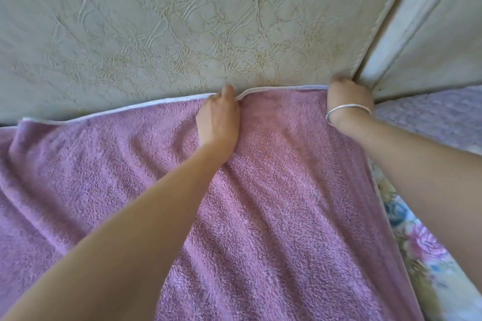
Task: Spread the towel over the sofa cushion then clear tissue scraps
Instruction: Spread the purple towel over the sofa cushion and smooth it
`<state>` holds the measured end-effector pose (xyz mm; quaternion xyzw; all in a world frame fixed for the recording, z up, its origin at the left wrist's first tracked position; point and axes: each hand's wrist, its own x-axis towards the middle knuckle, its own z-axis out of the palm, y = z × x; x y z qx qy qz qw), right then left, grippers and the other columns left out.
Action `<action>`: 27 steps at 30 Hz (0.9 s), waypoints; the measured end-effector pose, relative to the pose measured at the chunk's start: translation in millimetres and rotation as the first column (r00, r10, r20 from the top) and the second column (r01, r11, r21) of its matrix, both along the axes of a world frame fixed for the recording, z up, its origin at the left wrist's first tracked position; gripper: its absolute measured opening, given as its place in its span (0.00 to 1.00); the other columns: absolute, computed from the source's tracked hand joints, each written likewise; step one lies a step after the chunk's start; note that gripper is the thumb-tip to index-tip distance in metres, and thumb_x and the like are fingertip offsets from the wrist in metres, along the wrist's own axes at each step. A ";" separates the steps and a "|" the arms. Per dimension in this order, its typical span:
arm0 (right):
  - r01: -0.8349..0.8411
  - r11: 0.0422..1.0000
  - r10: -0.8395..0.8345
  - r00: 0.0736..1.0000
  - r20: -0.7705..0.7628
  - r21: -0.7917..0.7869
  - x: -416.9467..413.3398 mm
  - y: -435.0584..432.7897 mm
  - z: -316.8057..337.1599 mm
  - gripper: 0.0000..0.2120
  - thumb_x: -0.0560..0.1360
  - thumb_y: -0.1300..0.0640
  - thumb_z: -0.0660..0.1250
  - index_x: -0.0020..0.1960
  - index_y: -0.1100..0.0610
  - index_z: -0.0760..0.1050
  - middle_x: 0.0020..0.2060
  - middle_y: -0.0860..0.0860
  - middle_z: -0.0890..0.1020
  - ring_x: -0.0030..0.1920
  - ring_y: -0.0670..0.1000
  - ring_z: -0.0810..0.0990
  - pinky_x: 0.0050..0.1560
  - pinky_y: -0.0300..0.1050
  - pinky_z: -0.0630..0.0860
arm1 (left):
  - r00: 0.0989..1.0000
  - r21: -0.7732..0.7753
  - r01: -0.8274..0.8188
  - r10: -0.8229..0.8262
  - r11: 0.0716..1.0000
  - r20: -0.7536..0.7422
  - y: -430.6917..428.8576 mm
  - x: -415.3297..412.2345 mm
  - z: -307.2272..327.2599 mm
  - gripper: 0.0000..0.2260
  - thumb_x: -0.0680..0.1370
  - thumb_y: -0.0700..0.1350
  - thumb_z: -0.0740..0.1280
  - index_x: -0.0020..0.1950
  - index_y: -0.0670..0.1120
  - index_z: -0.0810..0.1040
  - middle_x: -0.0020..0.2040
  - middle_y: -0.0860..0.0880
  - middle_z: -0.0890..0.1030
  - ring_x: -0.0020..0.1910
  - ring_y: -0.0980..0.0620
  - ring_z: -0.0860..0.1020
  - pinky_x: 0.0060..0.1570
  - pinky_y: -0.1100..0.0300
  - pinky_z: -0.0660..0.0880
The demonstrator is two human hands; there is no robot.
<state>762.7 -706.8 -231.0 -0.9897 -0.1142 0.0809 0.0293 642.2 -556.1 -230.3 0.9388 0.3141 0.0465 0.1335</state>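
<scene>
So the pink towel (273,190) was laid out over the sofa seat cushion, covering pretty much the whole near part of the scene, with its pale-trimmed far edge running along the foot of the cream backrest (169,21). That backrest was all creased and crackled, looked like worn faux leather.

Both arms were stretched out toward the far edge. The left hand (219,117) sat around the middle of that edge, fingers curled over and pinching the trim, which bunched up a little right by the thumb. The right hand (348,98) was over at the far right corner of the towel, fingers tucked down where the backrest met the next cushion (430,34). It was clenched on the towel's corner as far as I could make out, though the fingertips were hidden in the gap. There was a thin silver bangle (348,109) on that wrist.

The towel wasn't flat; long wrinkles fanned from the hands back toward the near side. To the right, a lilac textured cover (430,114) and a floral fabric (422,247) peeked out beside the towel's right edge.
</scene>
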 end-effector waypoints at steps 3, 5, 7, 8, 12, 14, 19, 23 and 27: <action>0.056 0.998 -0.057 0.998 0.022 0.031 0.3 -9.1 4.2 0.17 0.80 0.69 0.47 0.65 0.71 0.66 0.60 0.68 0.76 0.62 0.67 0.75 0.60 0.58 0.71 | 0.999 -0.057 0.022 -0.021 0.998 0.026 -9.6 -1.8 4.2 0.10 0.80 0.43 0.56 0.56 0.40 0.71 0.53 0.40 0.80 0.51 0.41 0.78 0.38 0.54 0.63; 0.090 0.995 -0.093 0.994 0.059 0.045 6.6 -24.3 10.4 0.16 0.80 0.68 0.48 0.64 0.71 0.65 0.58 0.69 0.77 0.60 0.68 0.76 0.59 0.60 0.72 | 0.998 -0.114 0.057 -0.056 0.992 0.010 -17.6 3.5 8.4 0.10 0.80 0.43 0.57 0.58 0.40 0.70 0.55 0.40 0.79 0.54 0.41 0.77 0.42 0.52 0.68; 0.085 0.996 -0.088 0.992 0.093 0.032 14.3 -38.6 15.0 0.16 0.80 0.69 0.49 0.66 0.71 0.63 0.57 0.70 0.78 0.59 0.70 0.76 0.58 0.60 0.72 | 0.994 -0.157 0.108 -0.108 0.982 0.007 -24.5 12.1 9.1 0.12 0.80 0.43 0.58 0.62 0.41 0.69 0.59 0.41 0.77 0.59 0.42 0.74 0.51 0.51 0.70; 0.091 0.995 -0.094 0.991 0.093 0.035 16.0 -42.5 15.6 0.17 0.79 0.69 0.49 0.67 0.71 0.62 0.57 0.71 0.78 0.59 0.70 0.76 0.57 0.61 0.72 | 0.990 -0.165 0.140 -0.143 0.976 -0.003 -27.3 15.3 7.3 0.14 0.79 0.44 0.58 0.64 0.41 0.67 0.62 0.42 0.75 0.63 0.43 0.72 0.57 0.52 0.68; 0.208 0.962 -0.203 0.978 -0.043 0.175 5.8 -36.5 4.3 0.17 0.81 0.64 0.50 0.68 0.69 0.62 0.61 0.69 0.74 0.61 0.68 0.74 0.59 0.57 0.71 | 0.961 -0.111 0.255 -0.264 0.961 -0.078 -33.3 15.3 -11.3 0.18 0.81 0.46 0.51 0.69 0.42 0.66 0.69 0.44 0.69 0.69 0.45 0.65 0.67 0.53 0.60; 0.228 0.926 -0.190 0.970 -0.152 0.301 -3.0 -27.2 -5.9 0.18 0.81 0.57 0.53 0.67 0.67 0.63 0.64 0.67 0.73 0.64 0.65 0.73 0.60 0.52 0.69 | 0.956 -0.039 0.282 -0.284 0.959 -0.066 -34.1 11.8 -16.8 0.25 0.77 0.50 0.42 0.64 0.42 0.70 0.65 0.44 0.73 0.65 0.45 0.69 0.64 0.52 0.62; 0.349 0.811 -0.134 0.892 -0.432 0.470 -4.7 -26.1 -21.7 0.22 0.82 0.52 0.51 0.72 0.61 0.61 0.71 0.61 0.66 0.71 0.59 0.64 0.66 0.43 0.60 | 0.948 0.005 0.315 -0.314 0.949 -0.045 -33.7 12.4 -22.0 0.33 0.71 0.54 0.37 0.65 0.43 0.70 0.68 0.46 0.72 0.69 0.47 0.67 0.68 0.52 0.59; 0.342 0.799 -0.105 0.890 -0.445 0.495 -10.6 -38.3 -16.3 0.20 0.82 0.57 0.50 0.72 0.62 0.62 0.71 0.60 0.67 0.71 0.58 0.65 0.65 0.40 0.59 | 0.936 -0.006 0.315 -0.311 0.949 -0.164 -36.2 13.2 -17.0 0.37 0.69 0.55 0.33 0.67 0.43 0.69 0.67 0.43 0.71 0.66 0.44 0.69 0.67 0.50 0.61; 0.307 0.845 -0.093 0.890 -0.446 0.438 -64.0 -68.0 -11.2 0.20 0.82 0.60 0.51 0.74 0.61 0.60 0.72 0.59 0.66 0.71 0.58 0.66 0.68 0.44 0.61 | 0.951 0.077 0.294 -0.284 0.953 -0.118 -51.1 -8.6 -6.1 0.26 0.74 0.51 0.46 0.60 0.41 0.76 0.58 0.42 0.78 0.56 0.41 0.77 0.59 0.49 0.71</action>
